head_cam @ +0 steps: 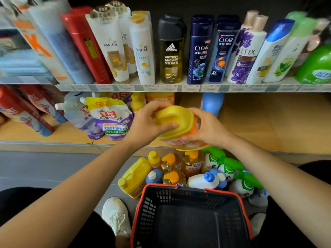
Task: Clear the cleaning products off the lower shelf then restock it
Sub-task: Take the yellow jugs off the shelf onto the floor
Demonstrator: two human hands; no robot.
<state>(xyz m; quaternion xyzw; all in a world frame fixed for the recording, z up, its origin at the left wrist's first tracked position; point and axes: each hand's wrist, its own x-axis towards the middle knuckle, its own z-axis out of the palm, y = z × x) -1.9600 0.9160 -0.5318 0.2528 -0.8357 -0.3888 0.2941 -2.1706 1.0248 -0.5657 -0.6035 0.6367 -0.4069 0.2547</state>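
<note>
Both hands are on one yellow jug (176,120). The left hand (145,122) has its fingers (167,125) wrapped over the moulded handle end, thumb across the front. The right hand (206,129) curls round the other side, down by the label. Both are clamped tight. The jug is tilted, top toward the camera, at the lip of the lower shelf (268,122), and seems to rest on nothing.

Straight below the fingers a tight cluster of bottles (179,167) stands on the floor, with a basket (189,189) nearer the person. Beyond the fingers is a blue bottle (213,102). To their left are slumped pouches (109,119). To their right the shelf is bare.

Risks, as judged:
- The grip sits high, on smooth plastic. If the jug is full, its weight could pull it through the fingers and drop it onto the cluster, toppling several bottles.
- The tilt loads the cap, and a loose one would leak.
- The jug's base hangs level with the shelf lip. A careless pass could catch it there and jolt the hold.
- A left elbow swing could drag the pouches off the edge.
</note>
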